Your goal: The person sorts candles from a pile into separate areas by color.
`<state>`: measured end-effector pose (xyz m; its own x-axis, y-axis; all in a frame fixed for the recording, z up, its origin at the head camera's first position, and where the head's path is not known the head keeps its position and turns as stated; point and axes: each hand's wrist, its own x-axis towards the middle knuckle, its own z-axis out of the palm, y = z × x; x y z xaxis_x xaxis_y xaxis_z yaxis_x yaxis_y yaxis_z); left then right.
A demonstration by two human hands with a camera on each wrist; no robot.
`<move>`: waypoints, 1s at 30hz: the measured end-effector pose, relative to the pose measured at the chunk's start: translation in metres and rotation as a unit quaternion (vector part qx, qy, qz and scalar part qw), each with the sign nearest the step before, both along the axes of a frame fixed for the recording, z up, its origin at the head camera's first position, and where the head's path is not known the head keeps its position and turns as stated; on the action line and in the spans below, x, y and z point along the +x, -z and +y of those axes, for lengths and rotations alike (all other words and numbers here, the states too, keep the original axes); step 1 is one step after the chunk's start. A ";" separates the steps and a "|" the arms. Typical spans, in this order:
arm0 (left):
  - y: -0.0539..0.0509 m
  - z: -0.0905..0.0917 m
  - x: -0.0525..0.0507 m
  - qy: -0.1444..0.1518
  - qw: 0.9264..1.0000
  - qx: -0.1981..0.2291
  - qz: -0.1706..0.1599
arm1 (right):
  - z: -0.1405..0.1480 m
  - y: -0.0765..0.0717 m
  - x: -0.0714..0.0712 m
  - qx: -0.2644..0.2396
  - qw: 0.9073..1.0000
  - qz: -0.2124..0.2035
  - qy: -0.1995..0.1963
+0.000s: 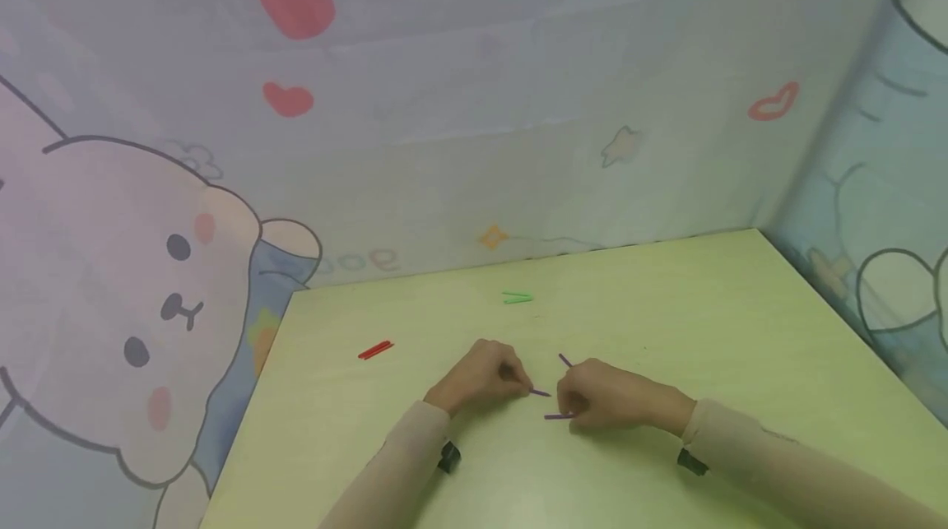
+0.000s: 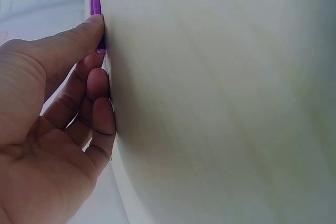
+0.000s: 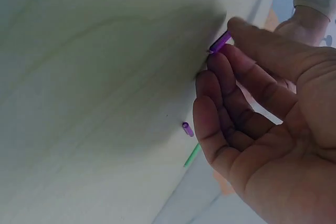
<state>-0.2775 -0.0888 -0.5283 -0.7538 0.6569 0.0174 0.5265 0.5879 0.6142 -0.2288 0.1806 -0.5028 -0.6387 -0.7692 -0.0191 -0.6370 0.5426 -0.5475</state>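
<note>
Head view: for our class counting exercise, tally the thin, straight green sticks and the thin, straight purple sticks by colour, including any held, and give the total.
Thin, straight green sticks: 2
Thin, straight purple sticks: 3 (1 in the left hand, 1 in the right hand, 1 on the table)
Total: 5

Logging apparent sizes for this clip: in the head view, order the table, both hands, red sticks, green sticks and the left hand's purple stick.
1. Table
2. Left hand and right hand: too alike to rank
3. Red sticks, together
4. Green sticks, together
5. Purple stick, visible part only; the rest is hidden
</note>
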 end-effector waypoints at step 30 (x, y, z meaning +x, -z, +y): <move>-0.051 0.021 -0.033 0.029 0.993 -0.040 0.103 | -0.007 0.003 0.007 0.005 0.998 0.052 0.029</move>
<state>-0.3107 -0.0677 -0.4772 -0.7009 0.7041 0.1137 0.6706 0.5962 0.4414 -0.2222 0.1734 -0.5054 -0.6818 -0.7304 0.0414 -0.6569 0.5863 -0.4739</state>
